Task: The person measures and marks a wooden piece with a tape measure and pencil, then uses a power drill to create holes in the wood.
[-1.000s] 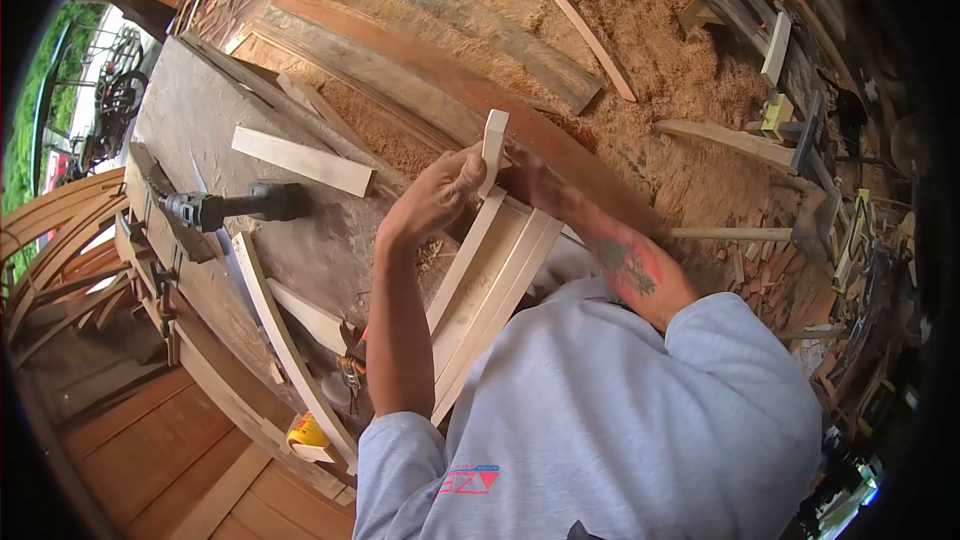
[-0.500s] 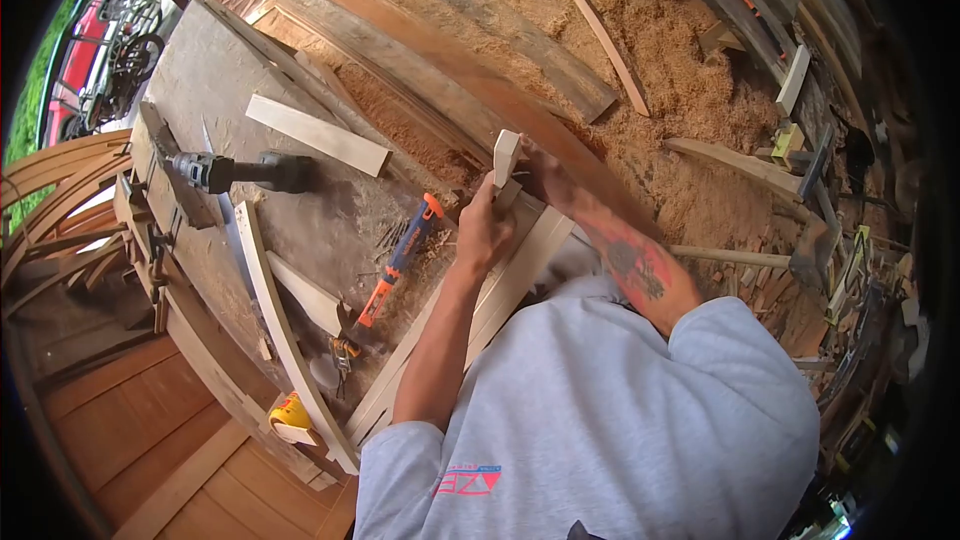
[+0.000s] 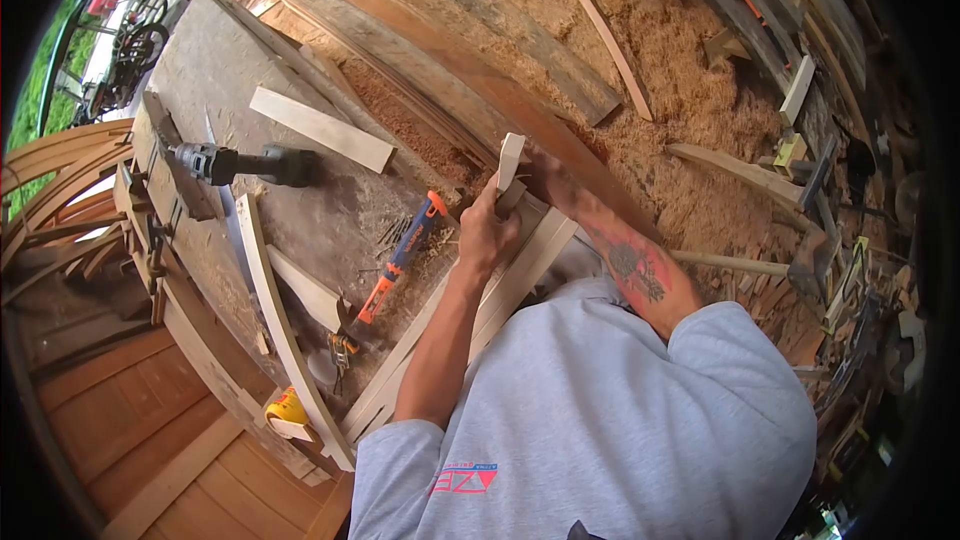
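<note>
1. The largest thing we see is the worn, dusty workbench point(image 3: 235, 60), our landmark, left of the person's left forearm.
2. Past the workbench's far side, we see a long brown plank point(image 3: 470, 75) running diagonally, with sawdust point(image 3: 690, 90) spread beyond it.
3. At the workbench's side nearest the grey shirt point(image 3: 620, 400), we find long pale boards point(image 3: 533, 255) passing under the left forearm.
4. Along the workbench's left part we see a curved pale strip point(image 3: 277, 315).
5. Toward the workbench's far side we see a flat pale board point(image 3: 322, 128) lying at a slant.
6. Left of that board's near end, we see a dark power tool point(image 3: 245, 166) on the workbench.
7. On the workbench's right part, just left of the left forearm, we see a blue-and-orange tool point(image 3: 402, 258).
8. Right of the workbench, we see the left hand point(image 3: 489, 237) closed, its thumb and fingers gripping a short pale piece.
9. Close by, farther from the workbench, we see the right hand point(image 3: 548, 182), blurred and dark; we cannot tell whether it is open or closed, or touching the piece.
10. The short pale piece point(image 3: 511, 162) stands out past the left thumb, to the right of the workbench.
11. By the workbench's lower left edge, we see a small yellow object point(image 3: 286, 407) beside the curved pale strip.
</note>
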Action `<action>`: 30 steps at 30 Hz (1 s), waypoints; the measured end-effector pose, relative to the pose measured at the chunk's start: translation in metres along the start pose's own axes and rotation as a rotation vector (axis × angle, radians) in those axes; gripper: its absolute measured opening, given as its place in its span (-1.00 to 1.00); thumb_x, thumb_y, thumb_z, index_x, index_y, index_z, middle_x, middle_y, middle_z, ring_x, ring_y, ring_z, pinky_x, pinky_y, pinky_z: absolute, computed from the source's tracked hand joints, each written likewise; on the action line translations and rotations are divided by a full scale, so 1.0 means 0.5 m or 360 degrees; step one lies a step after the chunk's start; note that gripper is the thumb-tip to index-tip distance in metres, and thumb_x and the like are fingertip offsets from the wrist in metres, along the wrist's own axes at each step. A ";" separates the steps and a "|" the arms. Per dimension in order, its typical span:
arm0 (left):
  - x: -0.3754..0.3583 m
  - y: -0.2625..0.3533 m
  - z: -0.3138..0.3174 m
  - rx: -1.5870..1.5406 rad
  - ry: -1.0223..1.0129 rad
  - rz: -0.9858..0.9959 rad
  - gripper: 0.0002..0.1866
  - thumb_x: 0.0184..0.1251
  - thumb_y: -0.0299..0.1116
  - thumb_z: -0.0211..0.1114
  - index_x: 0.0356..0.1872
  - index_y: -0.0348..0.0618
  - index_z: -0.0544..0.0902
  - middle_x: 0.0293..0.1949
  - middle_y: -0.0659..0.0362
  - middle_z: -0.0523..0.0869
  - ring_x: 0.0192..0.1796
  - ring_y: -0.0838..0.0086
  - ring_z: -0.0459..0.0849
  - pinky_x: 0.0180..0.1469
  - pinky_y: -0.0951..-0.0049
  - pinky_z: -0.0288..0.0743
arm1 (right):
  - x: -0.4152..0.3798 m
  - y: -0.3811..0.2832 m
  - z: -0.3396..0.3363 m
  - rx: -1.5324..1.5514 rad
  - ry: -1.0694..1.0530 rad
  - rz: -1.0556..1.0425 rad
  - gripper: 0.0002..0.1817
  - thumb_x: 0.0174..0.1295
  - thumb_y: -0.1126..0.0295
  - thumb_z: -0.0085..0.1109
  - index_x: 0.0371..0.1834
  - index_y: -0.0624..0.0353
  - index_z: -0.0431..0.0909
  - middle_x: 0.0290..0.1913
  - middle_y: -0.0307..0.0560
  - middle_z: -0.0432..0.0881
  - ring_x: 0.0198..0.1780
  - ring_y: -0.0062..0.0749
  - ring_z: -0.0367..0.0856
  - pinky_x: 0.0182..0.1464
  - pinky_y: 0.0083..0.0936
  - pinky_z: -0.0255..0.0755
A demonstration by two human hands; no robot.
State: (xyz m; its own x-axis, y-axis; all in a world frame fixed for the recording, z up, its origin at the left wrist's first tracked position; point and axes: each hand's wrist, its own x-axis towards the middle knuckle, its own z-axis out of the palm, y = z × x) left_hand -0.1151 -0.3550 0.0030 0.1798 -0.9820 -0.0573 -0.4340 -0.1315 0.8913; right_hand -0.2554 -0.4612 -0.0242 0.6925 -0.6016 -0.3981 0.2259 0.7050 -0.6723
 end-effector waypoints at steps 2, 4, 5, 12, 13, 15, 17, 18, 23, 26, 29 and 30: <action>-0.006 0.001 0.004 0.0016 0.0060 -0.0062 -0.32 0.10 -0.51 0.34 0.36 -0.04 0.54 -0.11 -0.17 0.77 -0.13 0.02 0.82 -0.05 0.20 0.67 | 0.003 -0.004 0.000 -0.0049 -0.0064 0.0015 -0.30 0.41 -0.30 0.04 0.30 0.05 0.50 0.04 0.00 0.63 0.03 -0.31 0.60 0.15 -0.33 0.47; -0.009 0.006 0.005 -0.0022 0.0098 -0.0087 -0.36 0.10 -0.50 0.35 0.32 -0.08 0.56 -0.12 -0.16 0.78 -0.16 0.03 0.82 -0.07 0.20 0.67 | 0.007 -0.002 -0.003 -0.0048 -0.0108 0.0112 -0.30 0.42 -0.30 0.01 0.28 0.09 0.51 0.08 0.03 0.63 0.08 -0.29 0.59 0.19 -0.33 0.44; -0.011 0.009 0.005 -0.0057 0.0136 -0.0116 -0.40 0.10 -0.49 0.36 0.28 -0.13 0.59 -0.14 -0.15 0.79 -0.19 0.04 0.83 -0.09 0.21 0.68 | 0.008 0.000 -0.004 -0.0056 -0.0113 0.0117 -0.30 0.42 -0.30 0.01 0.28 0.09 0.51 0.08 0.03 0.63 0.08 -0.29 0.59 0.19 -0.33 0.44; -0.014 0.016 -0.004 0.0116 0.0206 -0.0203 -0.59 0.08 -0.47 0.40 0.02 -0.29 0.64 -0.22 -0.13 0.79 -0.13 0.09 0.83 -0.03 0.27 0.66 | 0.012 0.000 0.001 -0.0195 -0.0142 0.0171 -0.33 0.46 -0.25 -0.07 0.24 0.14 0.52 0.14 0.12 0.62 0.17 -0.20 0.59 0.27 -0.28 0.42; -0.014 0.010 -0.002 0.0072 0.0198 -0.0157 -0.54 0.08 -0.47 0.39 0.08 -0.25 0.63 -0.15 -0.14 0.78 -0.12 0.07 0.82 -0.03 0.23 0.66 | 0.012 -0.001 -0.001 -0.0182 -0.0176 0.0168 -0.35 0.47 -0.23 -0.07 0.24 0.13 0.52 0.13 0.10 0.63 0.15 -0.21 0.60 0.27 -0.28 0.42; -0.012 0.002 0.000 0.0028 0.0202 -0.0117 -0.50 0.09 -0.47 0.38 0.14 -0.21 0.62 -0.08 -0.14 0.76 -0.12 0.05 0.81 -0.03 0.19 0.66 | 0.009 -0.006 -0.004 -0.0107 -0.0226 0.0183 -0.40 0.48 -0.18 -0.08 0.21 0.12 0.53 0.12 0.06 0.63 0.14 -0.22 0.60 0.26 -0.29 0.43; -0.007 0.001 0.000 -0.0031 0.0176 -0.0045 -0.50 0.06 -0.49 0.37 0.12 -0.21 0.61 -0.02 -0.16 0.72 0.02 0.01 0.76 0.08 0.16 0.62 | 0.004 -0.009 0.002 -0.0032 -0.0274 0.0196 -0.44 0.49 -0.14 -0.10 0.18 0.12 0.54 0.11 0.03 0.63 0.12 -0.24 0.61 0.25 -0.29 0.44; -0.005 0.003 -0.002 -0.0036 0.0198 -0.0052 -0.50 0.06 -0.49 0.37 0.12 -0.21 0.61 -0.02 -0.16 0.72 0.02 0.01 0.76 0.08 0.16 0.62 | -0.003 -0.014 0.013 0.0033 -0.0197 0.0086 -0.52 0.49 -0.12 -0.04 0.03 0.08 0.55 -0.06 -0.11 0.62 0.00 -0.35 0.58 0.13 -0.37 0.42; 0.003 0.001 -0.009 -0.0176 0.0164 0.0053 -0.48 0.00 -0.51 0.37 0.10 -0.22 0.59 -0.01 -0.16 0.70 0.07 -0.06 0.71 0.14 0.14 0.58 | 0.016 0.001 0.009 -0.0007 -0.0051 -0.0036 -0.66 0.51 -0.02 0.02 -0.29 -0.04 0.49 -0.38 -0.41 0.43 -0.30 -0.62 0.42 -0.20 -0.56 0.29; 0.003 -0.003 -0.011 -0.0152 0.0104 -0.0022 -0.48 -0.01 -0.51 0.37 0.10 -0.22 0.59 0.00 -0.17 0.69 0.08 -0.08 0.70 0.13 0.13 0.58 | 0.004 -0.008 0.021 -0.0182 0.0168 0.0044 -0.66 0.55 0.02 -0.02 -0.36 -0.08 0.44 -0.43 -0.46 0.35 -0.36 -0.68 0.32 -0.29 -0.59 0.20; 0.002 -0.001 -0.012 -0.0154 0.0076 -0.0075 -0.46 -0.01 -0.50 0.38 0.11 -0.21 0.58 0.01 -0.18 0.69 0.08 -0.10 0.70 0.12 0.11 0.59 | 0.017 0.004 0.004 0.0040 0.0123 0.0104 -0.66 0.58 0.05 -0.07 -0.38 -0.10 0.41 -0.45 -0.49 0.31 -0.38 -0.70 0.29 -0.31 -0.61 0.17; 0.002 -0.001 -0.012 -0.0156 0.0084 -0.0076 -0.46 -0.01 -0.50 0.38 0.11 -0.21 0.58 0.01 -0.18 0.69 0.08 -0.10 0.70 0.12 0.11 0.59 | 0.017 0.005 0.008 0.0061 0.0173 0.0095 -0.65 0.58 0.03 -0.08 -0.38 -0.11 0.41 -0.45 -0.49 0.31 -0.38 -0.69 0.29 -0.32 -0.61 0.16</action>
State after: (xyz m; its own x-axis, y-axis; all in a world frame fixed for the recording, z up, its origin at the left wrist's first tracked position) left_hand -0.1095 -0.3550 0.0049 0.2453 -0.9662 -0.0792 -0.3358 -0.1613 0.9280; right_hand -0.2463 -0.4630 -0.0271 0.6277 -0.5936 -0.5036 0.2138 0.7535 -0.6217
